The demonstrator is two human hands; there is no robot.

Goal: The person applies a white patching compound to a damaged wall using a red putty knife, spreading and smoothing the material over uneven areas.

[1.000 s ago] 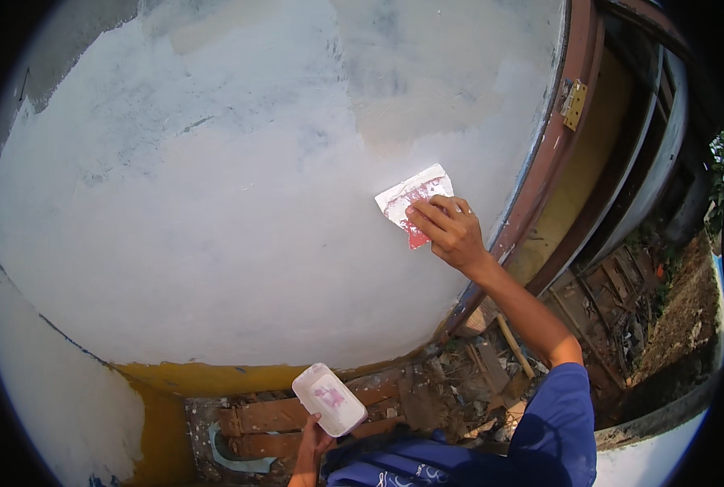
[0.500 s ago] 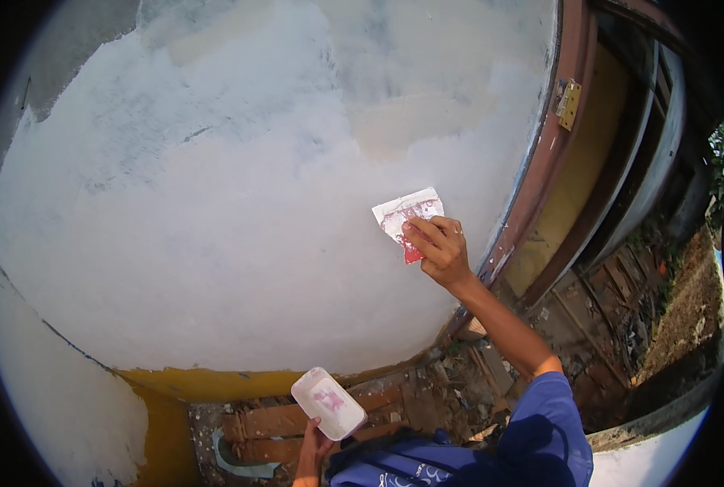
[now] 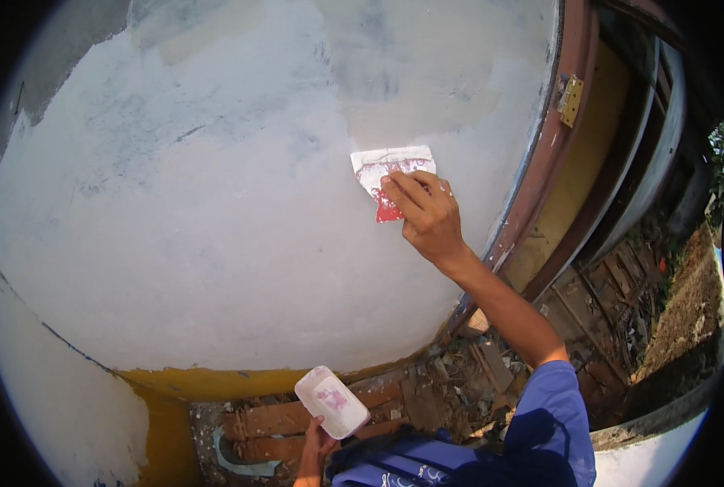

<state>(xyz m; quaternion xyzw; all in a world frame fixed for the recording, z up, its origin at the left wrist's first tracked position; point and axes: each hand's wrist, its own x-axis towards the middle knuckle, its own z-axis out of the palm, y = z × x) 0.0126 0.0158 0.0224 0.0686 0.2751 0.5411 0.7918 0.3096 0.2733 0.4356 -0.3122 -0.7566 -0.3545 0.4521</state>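
My right hand (image 3: 423,213) is closed on a red putty scraper (image 3: 388,208), its blade smeared white, held flat against the whitish, patchily coated wall (image 3: 216,227) a little left of the wooden door frame. Low at the bottom centre, my left hand (image 3: 320,438) grips a white plastic container (image 3: 332,406) by its left side; white paste with a pink smear is inside it.
A brown door frame (image 3: 577,49) with a brass hinge (image 3: 570,101) runs down the right. Along the wall's foot is a yellow band (image 3: 166,422). Rubble and boards (image 3: 613,333) cover the ground below, with foliage (image 3: 715,174) at the far right.
Over the last second the scraper in my right hand has moved up and left across the wall, after first dipping slightly. My left hand with the container has barely moved.
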